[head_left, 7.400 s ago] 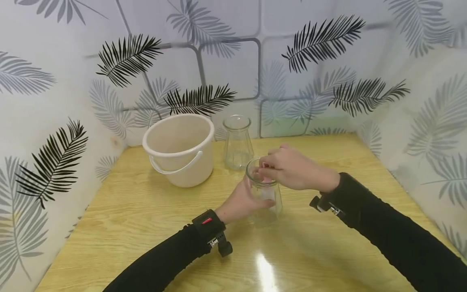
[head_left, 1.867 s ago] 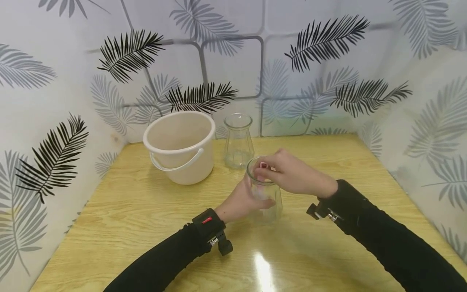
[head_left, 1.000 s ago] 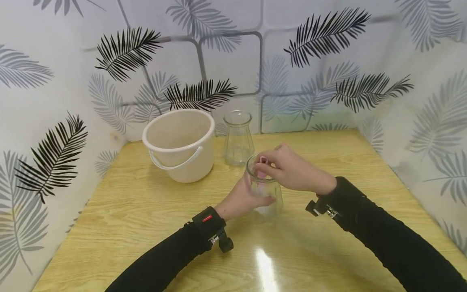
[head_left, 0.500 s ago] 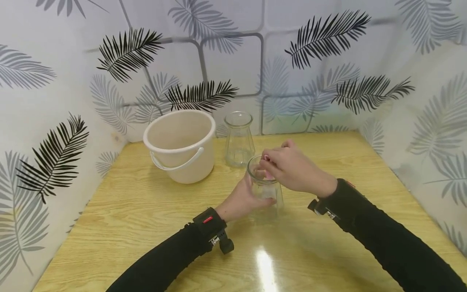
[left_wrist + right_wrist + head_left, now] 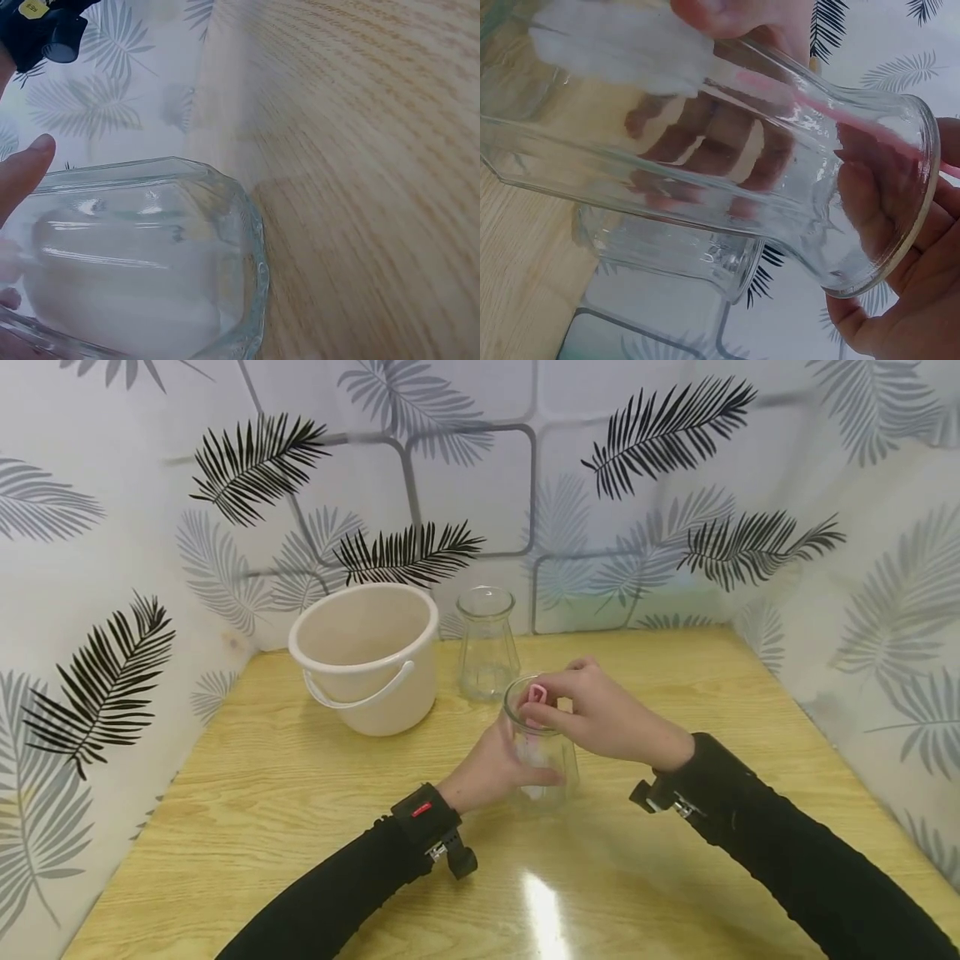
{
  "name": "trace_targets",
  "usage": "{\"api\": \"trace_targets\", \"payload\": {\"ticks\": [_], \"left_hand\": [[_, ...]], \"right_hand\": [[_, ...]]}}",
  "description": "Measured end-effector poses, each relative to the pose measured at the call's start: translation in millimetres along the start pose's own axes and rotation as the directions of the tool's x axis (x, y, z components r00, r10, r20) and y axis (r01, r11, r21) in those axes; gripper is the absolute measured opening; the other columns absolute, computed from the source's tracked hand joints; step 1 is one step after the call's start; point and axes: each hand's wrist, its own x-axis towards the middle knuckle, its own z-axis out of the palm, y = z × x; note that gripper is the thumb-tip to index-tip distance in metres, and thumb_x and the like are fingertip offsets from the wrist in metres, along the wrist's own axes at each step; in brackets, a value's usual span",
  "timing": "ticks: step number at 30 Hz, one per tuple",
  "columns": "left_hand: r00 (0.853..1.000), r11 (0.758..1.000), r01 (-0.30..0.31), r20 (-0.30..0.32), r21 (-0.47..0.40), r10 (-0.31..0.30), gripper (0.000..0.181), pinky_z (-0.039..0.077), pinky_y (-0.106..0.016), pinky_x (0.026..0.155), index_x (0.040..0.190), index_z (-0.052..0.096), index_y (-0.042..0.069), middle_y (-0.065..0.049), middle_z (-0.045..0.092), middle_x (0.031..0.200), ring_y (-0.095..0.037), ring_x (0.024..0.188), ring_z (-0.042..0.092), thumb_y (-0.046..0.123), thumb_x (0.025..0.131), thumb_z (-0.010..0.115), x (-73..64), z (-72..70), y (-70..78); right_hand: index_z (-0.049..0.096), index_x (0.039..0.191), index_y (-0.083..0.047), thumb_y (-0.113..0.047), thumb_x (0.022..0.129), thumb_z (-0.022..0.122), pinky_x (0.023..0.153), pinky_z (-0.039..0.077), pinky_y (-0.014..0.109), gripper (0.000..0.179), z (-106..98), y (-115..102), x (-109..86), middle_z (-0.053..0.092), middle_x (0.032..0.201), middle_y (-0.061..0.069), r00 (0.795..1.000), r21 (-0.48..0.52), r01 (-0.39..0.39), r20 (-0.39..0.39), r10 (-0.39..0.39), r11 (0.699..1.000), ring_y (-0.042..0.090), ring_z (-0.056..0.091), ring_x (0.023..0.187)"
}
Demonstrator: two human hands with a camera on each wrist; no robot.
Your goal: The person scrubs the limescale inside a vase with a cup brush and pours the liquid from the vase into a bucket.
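Observation:
A clear glass vase (image 5: 557,750) with a flared rim stands at the middle of the table. My left hand (image 5: 491,770) grips it round the side, thumb across the front. At its mouth, my right hand (image 5: 607,714) pinches the pink handle of a bottle brush (image 5: 537,694), the looped end showing between thumb and fingers. Through the glass in the right wrist view, the brush's white head (image 5: 619,49) lies against the inner wall, deep in the body. The left wrist view shows the vase's faceted base (image 5: 142,262) at the tabletop, with a whitish blur inside.
A second glass vase (image 5: 487,647) stands just behind the held one. To its left is a cream bucket (image 5: 390,697), handle lowered at the front. Leaf-patterned walls (image 5: 592,527) bound the wooden table (image 5: 300,802) at the back and sides.
The right hand shifts and turns slightly at the mouth, and more of the pink handle loop shows than half a second ago. The left hand keeps its grip on the vase throughout.

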Motion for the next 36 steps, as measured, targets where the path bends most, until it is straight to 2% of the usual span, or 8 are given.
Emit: {"api": "trace_targets", "payload": {"ticks": [8,12,14,18,23,27,32,36], "left_hand": [[0.998,0.997,-0.065,-0.01,-0.047,0.064,0.104,0.028,-0.039,0.121,0.153,0.028,0.033,0.013,0.034,0.158,-0.008,0.148,0.032,0.006,0.073,0.09,3.4,0.0,11.0],[0.996,1.0,-0.02,-0.091,0.011,0.021,0.081,0.03,-0.051,0.117,0.15,0.032,0.03,0.009,0.04,0.154,-0.011,0.144,0.036,0.017,0.086,0.08,-6.3,-6.9,20.4],[0.986,0.998,-0.024,-0.164,0.063,0.034,0.073,0.032,-0.054,0.114,0.151,0.033,0.025,0.004,0.041,0.153,-0.015,0.142,0.037,0.022,0.091,0.074,-11.5,-11.3,24.8],[0.944,0.97,-0.152,-0.264,0.19,0.2,0.061,0.036,-0.055,0.111,0.15,0.04,0.012,-0.008,0.044,0.15,-0.022,0.141,0.039,0.018,0.095,0.067,-16.4,-17.0,32.0],[0.857,0.88,-0.329,-0.283,0.342,0.43,0.039,0.042,-0.044,0.107,0.134,0.058,0.006,-0.01,0.052,0.138,-0.024,0.131,0.047,0.009,0.096,0.066,-11.3,-18.1,42.0],[0.802,0.811,-0.382,-0.278,0.443,0.529,0.024,0.049,-0.034,0.092,0.119,0.068,0.005,-0.009,0.059,0.124,-0.022,0.117,0.054,0.01,0.095,0.069,-4.0,-17.1,51.6],[0.775,0.773,-0.385,-0.278,0.504,0.567,0.012,0.048,-0.032,0.087,0.105,0.071,0.006,-0.006,0.065,0.108,-0.02,0.105,0.058,0.012,0.095,0.07,3.0,-15.9,56.9],[0.766,0.757,-0.393,-0.27,0.521,0.583,0.008,0.048,-0.031,0.084,0.101,0.069,0.007,-0.005,0.067,0.1,-0.018,0.098,0.06,0.012,0.095,0.07,5.7,-15.4,57.3]], "right_hand": [[0.063,0.093,-0.022,-0.022,0.098,0.066,0.097,0.031,0.043,0.006,2.5,0.8,-3.1,0.063,0.08,-0.017,0.998,0.008,0.057,-0.018,-0.057,0.998,0.003,0.054,0.074],[0.064,0.095,-0.02,-0.019,0.098,0.067,0.102,0.031,0.047,0.005,5.2,1.1,-6.6,0.068,0.087,-0.014,0.997,0.019,0.063,-0.038,-0.062,0.998,0.003,0.058,0.078],[0.065,0.096,-0.019,-0.018,0.098,0.067,0.104,0.031,0.048,0.003,5.8,0.8,-7.8,0.07,0.092,-0.011,0.997,0.025,0.065,-0.043,-0.064,0.998,0.003,0.059,0.079],[0.068,0.097,-0.017,-0.015,0.098,0.066,0.106,0.031,0.052,0.002,6.8,0.7,-10.4,0.074,0.099,-0.005,0.996,0.017,0.077,-0.054,-0.076,0.997,0.005,0.062,0.08],[0.073,0.107,-0.014,-0.015,0.098,0.066,0.105,0.033,0.054,0.012,9.1,0.4,-13.3,0.075,0.103,-0.002,0.994,-0.038,0.083,-0.071,-0.086,0.996,0.012,0.066,0.089],[0.072,0.109,-0.016,-0.017,0.099,0.065,0.103,0.033,0.054,0.013,9.5,-0.2,-14.0,0.073,0.104,-0.005,0.994,-0.064,0.074,-0.081,-0.079,0.995,0.016,0.062,0.1],[0.073,0.109,-0.015,-0.018,0.098,0.066,0.103,0.034,0.054,0.014,9.5,2.0,-14.3,0.073,0.107,-0.004,0.989,-0.042,0.1,-0.106,-0.104,0.994,0.018,0.059,0.108],[0.072,0.117,-0.01,-0.013,0.094,0.068,0.105,0.037,0.053,0.024,11.2,8.0,-19.2,0.069,0.124,0.004,0.985,0.015,0.111,-0.138,-0.108,0.994,0.024,0.055,0.119]]}}
